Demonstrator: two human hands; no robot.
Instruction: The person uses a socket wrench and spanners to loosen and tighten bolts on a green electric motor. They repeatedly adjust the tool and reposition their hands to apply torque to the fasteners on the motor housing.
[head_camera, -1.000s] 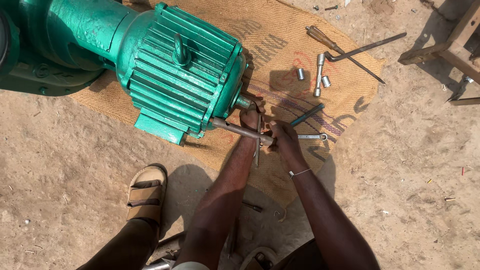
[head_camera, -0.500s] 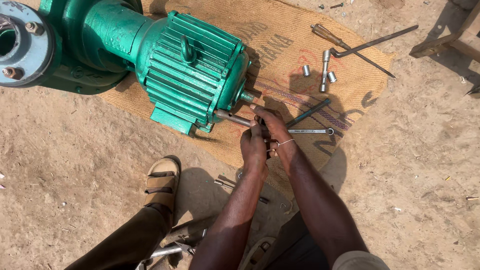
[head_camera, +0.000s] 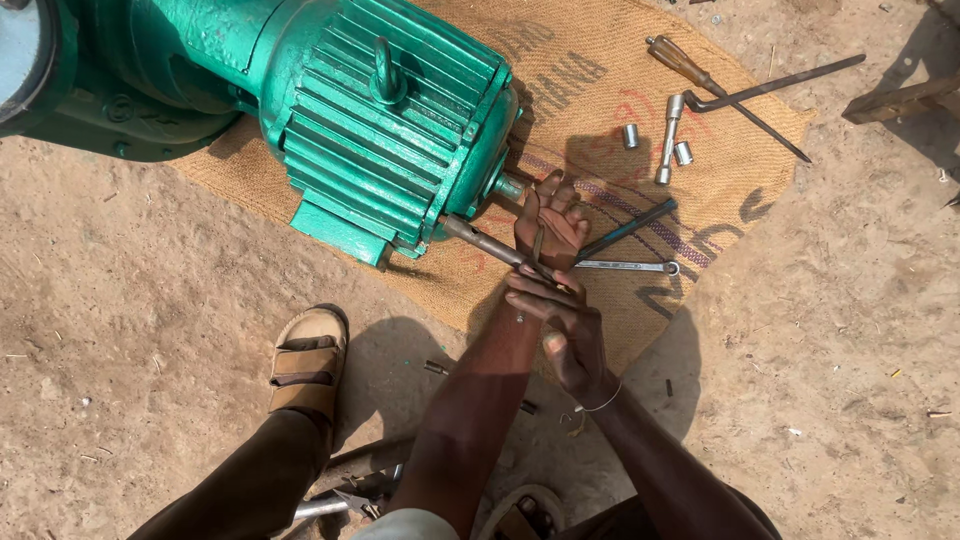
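Printed tan burlap sack (head_camera: 600, 130) under motor (head_camera: 390, 130)

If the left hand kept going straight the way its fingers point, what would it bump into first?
The left hand, fingers aimed up the picture, would likely meet the short steel shaft stub on the end of the ribbed green electric motor. Depth is hard to judge; it might slide past onto the brown burlap sack.

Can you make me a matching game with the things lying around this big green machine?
Things:
1. electric motor
2. sandal
3. small sockets
4. ring spanner

Descriptions:
A. silver, lying flat on the sack just right of the hands
B. tan, on a foot on the sandy ground
C. green, with ribbed sides
D. short shiny cylinders near the sack's far edge

Pairs: 1-C, 2-B, 3-D, 4-A
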